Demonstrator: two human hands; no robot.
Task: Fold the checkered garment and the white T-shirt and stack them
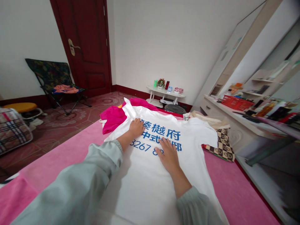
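My left hand (137,127), right hand (168,154) open, flat on white T-shirt (150,184), gripping nothing. Shirt spread toward far edge of pink bed (234,181). Probably light, soft; hold at shoulders. Hem unclear.

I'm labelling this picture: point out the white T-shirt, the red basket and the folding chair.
White T-shirt (147,175), head view: plain front below the print.
Red basket (236,103), head view: front wall.
Folding chair (49,73), head view: backrest.

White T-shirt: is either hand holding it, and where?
Nothing appears held: left hand and right hand rest on the white T-shirt, over its print.
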